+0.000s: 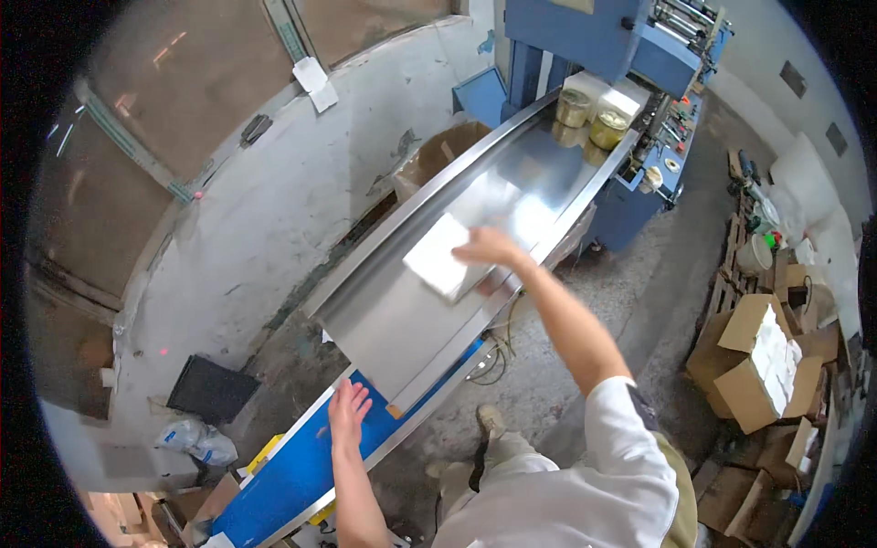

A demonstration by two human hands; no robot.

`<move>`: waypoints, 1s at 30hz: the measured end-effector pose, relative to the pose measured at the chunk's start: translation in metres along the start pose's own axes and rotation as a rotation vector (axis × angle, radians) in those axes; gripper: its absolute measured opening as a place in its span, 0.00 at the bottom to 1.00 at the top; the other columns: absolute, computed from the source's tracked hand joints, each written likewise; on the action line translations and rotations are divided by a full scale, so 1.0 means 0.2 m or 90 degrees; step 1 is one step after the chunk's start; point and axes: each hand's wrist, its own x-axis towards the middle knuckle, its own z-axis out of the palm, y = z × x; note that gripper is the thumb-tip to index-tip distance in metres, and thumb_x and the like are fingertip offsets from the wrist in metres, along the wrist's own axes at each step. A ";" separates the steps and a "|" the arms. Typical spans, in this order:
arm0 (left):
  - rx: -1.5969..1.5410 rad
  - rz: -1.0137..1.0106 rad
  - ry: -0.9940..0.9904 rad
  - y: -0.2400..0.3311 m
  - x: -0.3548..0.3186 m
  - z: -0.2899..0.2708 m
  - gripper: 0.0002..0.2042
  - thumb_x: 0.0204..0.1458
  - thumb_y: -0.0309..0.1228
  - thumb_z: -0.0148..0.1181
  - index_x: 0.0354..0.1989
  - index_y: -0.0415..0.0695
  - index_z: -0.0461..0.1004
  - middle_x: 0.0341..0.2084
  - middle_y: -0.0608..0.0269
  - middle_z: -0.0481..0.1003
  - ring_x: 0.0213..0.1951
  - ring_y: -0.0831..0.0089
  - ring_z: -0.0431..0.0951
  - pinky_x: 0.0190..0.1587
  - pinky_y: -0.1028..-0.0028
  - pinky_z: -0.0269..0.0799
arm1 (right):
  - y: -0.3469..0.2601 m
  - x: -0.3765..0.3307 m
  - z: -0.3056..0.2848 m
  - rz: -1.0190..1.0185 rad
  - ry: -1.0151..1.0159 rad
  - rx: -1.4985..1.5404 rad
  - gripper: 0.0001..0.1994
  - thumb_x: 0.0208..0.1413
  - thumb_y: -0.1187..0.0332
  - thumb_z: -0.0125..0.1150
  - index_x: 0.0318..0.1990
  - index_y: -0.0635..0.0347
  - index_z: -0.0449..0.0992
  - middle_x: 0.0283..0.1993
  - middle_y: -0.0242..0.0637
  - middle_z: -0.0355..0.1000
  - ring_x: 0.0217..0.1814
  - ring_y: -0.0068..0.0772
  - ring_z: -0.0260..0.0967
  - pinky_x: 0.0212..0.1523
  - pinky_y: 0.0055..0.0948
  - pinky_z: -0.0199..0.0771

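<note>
My right hand [489, 247] reaches over a shiny metal chute [384, 318], its fingers curled at the right edge of a white rectangular pack [440, 258]. The pack lies flat on the metal; motion blur softens the fingers and hides how far they wrap around it. My left hand [347, 413] holds nothing, fingers apart, at the chute's lower end over a blue conveyor belt [292, 470]. At the far end of the chute stand two jars [573, 108] beside a white block [596, 89].
A blue machine [571, 36] rises at the chute's far end. Behind the chute is a lined carton [438, 160]. On the right, an open cardboard box [754, 365] with white contents sits by pallets. A black panel [212, 391] and plastic bags [196, 441] lie at left.
</note>
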 end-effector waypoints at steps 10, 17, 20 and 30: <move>-0.241 -0.003 -0.231 -0.02 0.14 0.15 0.31 0.60 0.50 0.54 0.65 0.43 0.60 0.59 0.56 0.68 0.60 0.61 0.68 0.62 0.57 0.63 | -0.69 -0.32 0.73 -0.141 -0.036 0.103 0.29 0.49 0.49 0.62 0.48 0.68 0.73 0.43 0.59 0.75 0.48 0.57 0.74 0.49 0.45 0.73; -0.318 0.081 -0.122 -0.05 -0.10 -0.39 0.28 0.56 0.40 0.62 0.63 0.43 0.64 0.57 0.58 0.71 0.57 0.61 0.72 0.58 0.57 0.69 | -1.00 -0.49 1.14 -0.202 -0.209 0.412 0.29 0.57 0.50 0.61 0.56 0.68 0.71 0.51 0.51 0.75 0.54 0.42 0.73 0.53 0.34 0.71; -0.571 0.088 -0.167 -0.15 -0.34 -0.75 0.31 0.54 0.40 0.64 0.64 0.44 0.63 0.57 0.56 0.71 0.59 0.56 0.70 0.60 0.51 0.67 | -1.29 -0.70 1.16 -0.051 -0.255 0.566 0.28 0.63 0.48 0.55 0.59 0.64 0.70 0.56 0.39 0.73 0.58 0.33 0.68 0.59 0.34 0.66; -0.462 0.304 -0.045 -0.37 -1.07 -1.73 0.32 0.45 0.27 0.70 0.61 0.39 0.65 0.53 0.56 0.73 0.54 0.63 0.75 0.55 0.63 0.73 | -2.22 -1.36 1.82 -0.270 -0.613 0.467 0.33 0.61 0.47 0.56 0.65 0.63 0.62 0.54 0.38 0.71 0.55 0.28 0.68 0.53 0.31 0.70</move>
